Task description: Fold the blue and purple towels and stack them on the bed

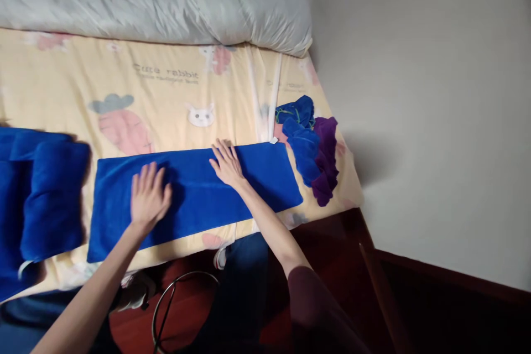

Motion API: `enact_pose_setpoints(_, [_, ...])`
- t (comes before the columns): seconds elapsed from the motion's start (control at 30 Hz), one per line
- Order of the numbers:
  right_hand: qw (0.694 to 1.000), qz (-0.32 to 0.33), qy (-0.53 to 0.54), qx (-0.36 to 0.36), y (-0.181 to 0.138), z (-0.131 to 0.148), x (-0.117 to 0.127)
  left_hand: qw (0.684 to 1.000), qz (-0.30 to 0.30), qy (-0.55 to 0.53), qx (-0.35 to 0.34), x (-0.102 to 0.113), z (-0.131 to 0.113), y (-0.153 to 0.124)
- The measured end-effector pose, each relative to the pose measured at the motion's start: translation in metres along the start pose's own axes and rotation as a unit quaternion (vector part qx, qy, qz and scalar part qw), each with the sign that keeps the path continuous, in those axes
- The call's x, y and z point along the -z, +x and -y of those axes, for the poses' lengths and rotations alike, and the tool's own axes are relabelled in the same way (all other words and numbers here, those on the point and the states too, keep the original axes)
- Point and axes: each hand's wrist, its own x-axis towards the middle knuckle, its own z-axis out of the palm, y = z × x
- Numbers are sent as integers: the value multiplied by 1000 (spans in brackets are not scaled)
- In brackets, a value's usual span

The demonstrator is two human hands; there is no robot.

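Note:
A long blue towel (194,193) lies spread flat along the near edge of the bed. Over its left part is my left hand (150,192), fingers extended and slightly blurred; whether it touches the cloth I cannot tell. My right hand (226,163) rests palm down near the towel's far edge, right of the middle, with its fingers spread. Neither hand holds anything. A small white tag (274,140) shows at the towel's far edge.
Folded blue cloths (56,199) lie at the left. Crumpled blue cloth (302,144) and purple cloth (326,160) are heaped at the right corner. Behind is a grey quilt (166,0) on the patterned bedsheet (166,99). A wall (435,121) stands to the right.

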Motion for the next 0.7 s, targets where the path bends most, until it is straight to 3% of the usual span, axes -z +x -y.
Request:
enact_pose_setpoints(0.13, [998,51,20,18,-3,8,-30,994,77,-32,-68,-49,-45,55])
enact_pose_setpoints(0.23, [998,53,29,17,-3,4,-35,995,71,-39,-57,-76,-58,71])
enact_pose_setpoints(0.3, [998,55,26,15,-2,4,-33,995,65,-47,-59,-81,-58,72])
enact_pose_setpoints(0.4, [998,54,15,11,-1,4,-31,993,71,-63,-75,-73,-48,68])
enact_pose_setpoints(0.5, [999,51,10,13,-1,-3,-29,995,61,-67,-47,-57,-26,63])
enact_pose_setpoints(0.7, [997,52,-25,-43,-7,-66,-12,999,6,-35,25,-20,35,49])
